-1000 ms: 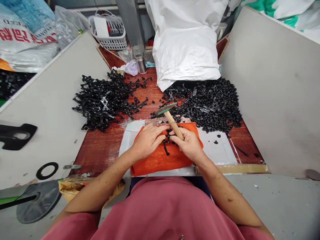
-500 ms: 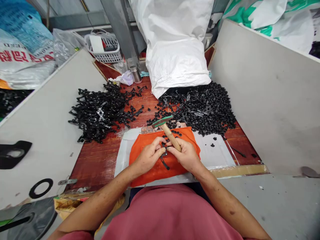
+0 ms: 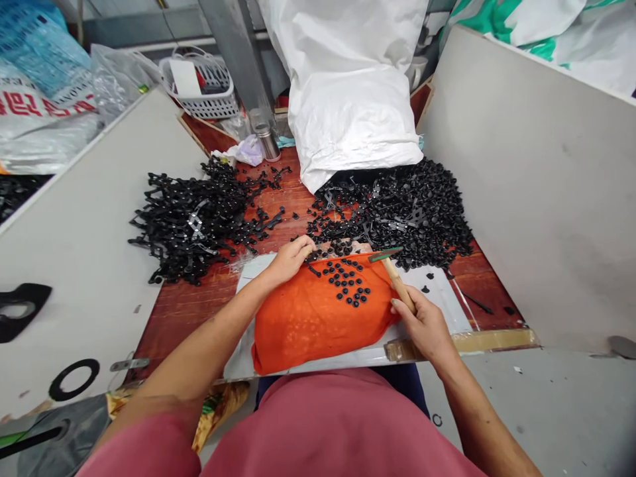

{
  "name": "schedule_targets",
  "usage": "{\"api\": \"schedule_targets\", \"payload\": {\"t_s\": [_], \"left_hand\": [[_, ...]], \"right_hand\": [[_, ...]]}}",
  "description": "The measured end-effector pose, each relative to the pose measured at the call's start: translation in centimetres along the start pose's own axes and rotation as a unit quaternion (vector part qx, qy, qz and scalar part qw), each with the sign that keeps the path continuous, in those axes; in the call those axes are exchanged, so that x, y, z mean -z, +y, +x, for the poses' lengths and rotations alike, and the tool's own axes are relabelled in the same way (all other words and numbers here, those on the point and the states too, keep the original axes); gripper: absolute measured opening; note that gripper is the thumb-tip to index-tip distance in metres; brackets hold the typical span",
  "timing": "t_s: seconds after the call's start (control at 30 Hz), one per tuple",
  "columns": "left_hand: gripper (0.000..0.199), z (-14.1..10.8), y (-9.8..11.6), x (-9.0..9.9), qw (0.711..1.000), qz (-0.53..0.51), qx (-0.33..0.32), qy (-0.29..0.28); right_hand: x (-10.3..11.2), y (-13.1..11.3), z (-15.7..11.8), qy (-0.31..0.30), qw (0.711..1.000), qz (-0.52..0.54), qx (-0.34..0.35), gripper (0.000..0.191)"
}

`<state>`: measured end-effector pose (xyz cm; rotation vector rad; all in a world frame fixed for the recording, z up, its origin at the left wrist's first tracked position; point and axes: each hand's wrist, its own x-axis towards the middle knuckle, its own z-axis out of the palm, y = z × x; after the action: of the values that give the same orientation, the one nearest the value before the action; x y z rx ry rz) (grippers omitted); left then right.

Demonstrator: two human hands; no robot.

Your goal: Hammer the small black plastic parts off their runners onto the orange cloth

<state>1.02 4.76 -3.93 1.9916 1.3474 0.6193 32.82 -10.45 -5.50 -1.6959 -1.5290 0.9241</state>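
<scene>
A hammer (image 3: 399,285) with a green head and a wooden handle is held in my right hand (image 3: 427,324), its head over the right back corner of an orange cloth (image 3: 308,324). My left hand (image 3: 291,258) is at the cloth's back left edge, fingers pressed together on a small black linked part (image 3: 314,270). Several round black pieces (image 3: 348,281) lie on the cloth between the two hands. Just behind the cloth, more small black pieces lie on a pinkish block (image 3: 360,246).
Heaps of black parts stand at the left (image 3: 183,225) and right (image 3: 422,212) of the red-brown table (image 3: 169,318). Behind are a white sack (image 3: 352,112), a metal flask (image 3: 268,142) and a white basket (image 3: 211,105). Grey panels (image 3: 517,172) flank both sides.
My hands have parted: the left moved back and left with the black part, the right moved right with the hammer. The round pieces between them now show.
</scene>
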Motion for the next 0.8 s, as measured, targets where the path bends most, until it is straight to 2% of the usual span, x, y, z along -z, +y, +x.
{"api": "schedule_targets", "payload": {"t_s": [0.1, 0.27, 0.5, 0.67, 0.8], "left_hand": [[0.025, 1.1, 0.5, -0.2, 0.999, 0.020, -0.016, -0.032], [0.025, 2.0, -0.1, -0.2, 0.996, 0.057, -0.034, -0.056], [0.025, 1.7, -0.4, -0.4, 0.995, 0.072, -0.036, -0.057], [0.027, 1.3, -0.6, -0.7, 0.989, 0.144, -0.019, -0.041], [0.030, 0.9, -0.6, -1.1, 0.980, 0.193, -0.002, -0.040]], "right_hand": [[-0.3, 1.0, -0.1, -0.008, 1.000, -0.001, -0.017, 0.033], [-0.6, 1.6, 0.0, -0.034, 0.999, 0.006, -0.036, 0.035], [-0.6, 1.7, 0.1, -0.040, 0.998, 0.011, -0.046, 0.037], [-0.5, 1.5, 0.0, -0.041, 0.998, -0.003, -0.046, 0.038], [0.2, 0.3, 0.2, -0.030, 0.998, -0.054, -0.024, 0.044]]}}
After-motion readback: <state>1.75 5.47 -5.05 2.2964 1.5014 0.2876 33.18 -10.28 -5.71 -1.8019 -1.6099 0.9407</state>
